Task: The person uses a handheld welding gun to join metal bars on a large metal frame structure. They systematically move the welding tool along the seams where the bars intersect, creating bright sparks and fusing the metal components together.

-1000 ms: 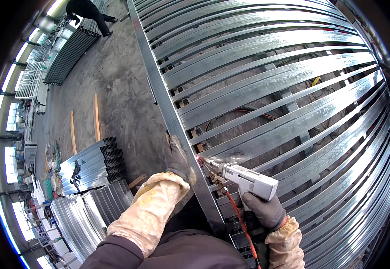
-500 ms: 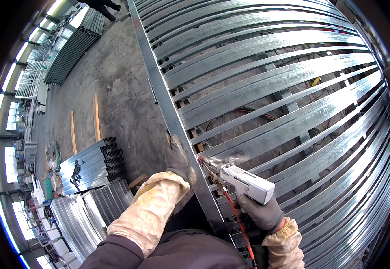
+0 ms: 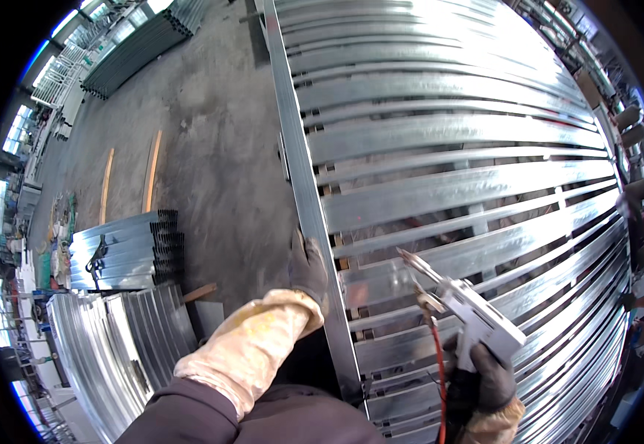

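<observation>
My right hand (image 3: 493, 377), in a dark glove, is closed round the grip of a white handheld welding gun (image 3: 477, 318). Its pointed copper-coloured nozzle is raised above the slats, a short way right of the side rail, and aims up and to the left. A red hose (image 3: 440, 370) hangs from the gun. My left hand (image 3: 307, 268), also gloved, lies against the outer side of the long metal side rail (image 3: 308, 194), fingers stretched out along it. Many shiny metal slats (image 3: 425, 185) run right from that rail.
Stacked metal channels (image 3: 115, 255) and long profiles (image 3: 122, 333) lie on the floor at left. Two wooden strips (image 3: 153, 174) lie beyond them. Dark bundled tubes (image 3: 140, 55) are at the far left. Blurred equipment fills the right edge.
The welding gun in my right hand has lifted off the slat-and-rail joint and moved right; the glow at its tip is gone. My left hand stays on the rail. The view has shifted right.
</observation>
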Available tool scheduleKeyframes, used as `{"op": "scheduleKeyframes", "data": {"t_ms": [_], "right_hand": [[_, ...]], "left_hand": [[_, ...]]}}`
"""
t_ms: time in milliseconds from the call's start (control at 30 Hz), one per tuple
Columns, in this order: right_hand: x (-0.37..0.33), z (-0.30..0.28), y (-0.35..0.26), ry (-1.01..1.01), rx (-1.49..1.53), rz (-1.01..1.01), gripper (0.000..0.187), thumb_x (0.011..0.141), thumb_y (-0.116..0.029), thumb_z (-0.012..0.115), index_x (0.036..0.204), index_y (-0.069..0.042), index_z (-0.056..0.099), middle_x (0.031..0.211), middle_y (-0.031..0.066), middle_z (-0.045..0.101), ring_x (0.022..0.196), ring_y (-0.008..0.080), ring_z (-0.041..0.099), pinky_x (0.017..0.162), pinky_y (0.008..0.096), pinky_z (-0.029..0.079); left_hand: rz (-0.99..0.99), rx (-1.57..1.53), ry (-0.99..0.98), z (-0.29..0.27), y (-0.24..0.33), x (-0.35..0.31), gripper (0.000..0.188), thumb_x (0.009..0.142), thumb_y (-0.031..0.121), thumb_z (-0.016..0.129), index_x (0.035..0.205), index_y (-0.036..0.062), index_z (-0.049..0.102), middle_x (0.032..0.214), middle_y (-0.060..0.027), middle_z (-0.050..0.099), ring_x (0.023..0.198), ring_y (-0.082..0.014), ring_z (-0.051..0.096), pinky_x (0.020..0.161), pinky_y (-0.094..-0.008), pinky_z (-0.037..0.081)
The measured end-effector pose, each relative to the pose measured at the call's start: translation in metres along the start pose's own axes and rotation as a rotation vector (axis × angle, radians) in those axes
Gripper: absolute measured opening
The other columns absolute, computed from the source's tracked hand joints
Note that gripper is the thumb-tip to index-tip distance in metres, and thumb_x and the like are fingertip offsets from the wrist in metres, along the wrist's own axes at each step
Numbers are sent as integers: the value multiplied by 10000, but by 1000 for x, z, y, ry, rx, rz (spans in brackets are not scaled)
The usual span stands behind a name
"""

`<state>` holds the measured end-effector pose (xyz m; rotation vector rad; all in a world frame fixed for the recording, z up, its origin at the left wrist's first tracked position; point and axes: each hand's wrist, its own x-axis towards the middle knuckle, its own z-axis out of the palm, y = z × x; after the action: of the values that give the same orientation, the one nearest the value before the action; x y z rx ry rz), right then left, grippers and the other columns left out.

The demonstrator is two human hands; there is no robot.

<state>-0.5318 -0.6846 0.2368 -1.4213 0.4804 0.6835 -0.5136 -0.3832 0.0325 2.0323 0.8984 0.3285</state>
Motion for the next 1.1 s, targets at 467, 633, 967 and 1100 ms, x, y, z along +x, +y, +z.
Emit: {"op": "scheduleKeyframes", "data": {"t_ms": [467, 633, 967, 1100], "right_hand": [[-213, -37, -82, 837, -132, -538, 422, 929, -414, 630, 1116, -35, 649, 731, 76, 585, 582, 178, 563, 515, 288, 462], [-218, -11, -90, 815, -128, -549, 410, 929, -392, 624, 1119, -29, 644, 743, 80, 592, 583, 184, 570, 514, 291, 468], [-259, -1, -66, 720, -109, -580, 387, 929, -349, 613, 1125, -15, 634, 765, 88, 606, 585, 195, 586, 512, 297, 481], [-292, -11, -42, 700, -115, -598, 378, 929, -332, 608, 1127, -10, 630, 775, 92, 612, 585, 199, 592, 511, 300, 486]], "left_hand": [[113, -29, 210, 27, -59, 13, 463, 973, 241, 524, 1324, -62, 511, 1268, -324, 555, 1164, -483, 539, 1010, -492, 437], [265, 56, 297, 24, -67, 15, 448, 956, 220, 541, 1309, -55, 516, 1190, -328, 574, 1069, -485, 576, 931, -500, 474], [173, 83, 261, -2, -46, 6, 494, 985, 306, 505, 1377, 7, 474, 1268, -331, 565, 1182, -479, 543, 1000, -505, 443], [-64, 57, -52, -19, -34, -5, 427, 976, 392, 488, 1236, 67, 584, 1188, -294, 617, 1101, -456, 593, 945, -518, 473]]}}
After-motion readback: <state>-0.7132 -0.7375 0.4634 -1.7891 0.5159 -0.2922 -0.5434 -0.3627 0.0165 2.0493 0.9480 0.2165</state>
